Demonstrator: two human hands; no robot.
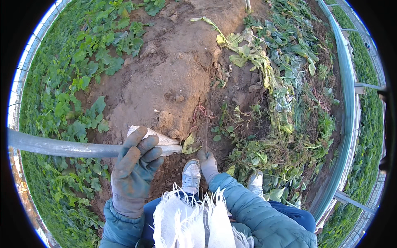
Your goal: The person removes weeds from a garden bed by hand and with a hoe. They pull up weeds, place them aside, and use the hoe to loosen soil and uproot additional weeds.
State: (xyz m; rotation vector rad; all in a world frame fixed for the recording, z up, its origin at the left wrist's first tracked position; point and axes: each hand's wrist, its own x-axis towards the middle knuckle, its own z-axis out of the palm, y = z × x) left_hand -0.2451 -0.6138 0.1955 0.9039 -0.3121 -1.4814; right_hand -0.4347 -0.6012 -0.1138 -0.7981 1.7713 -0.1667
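My left hand (135, 173), in a soiled work glove with a grey cuff, is raised palm up with its fingers loosely bent and apart. Nothing shows in it. Its fingers overlap a metal pipe (77, 149) and a white block (164, 140) beside the pipe's end; I cannot tell if they touch. Lower down, my right hand (208, 164), gloved too, grips the near end of a thin brown rod (207, 130) beside my left shoe. The rod points away from me over bare soil. Thin red stems or strings (200, 114) lie by its far part. A yellowing leaf (189, 145) is left of it.
A raised soil ridge (167, 74) runs ahead. Leafy green plants (77, 93) grow on the left. Wilted, pulled-up greens (263, 68) lie on the right, near a rolled bluish plastic sheet (347, 93). My shoes (190, 176) stand on soil and plant litter.
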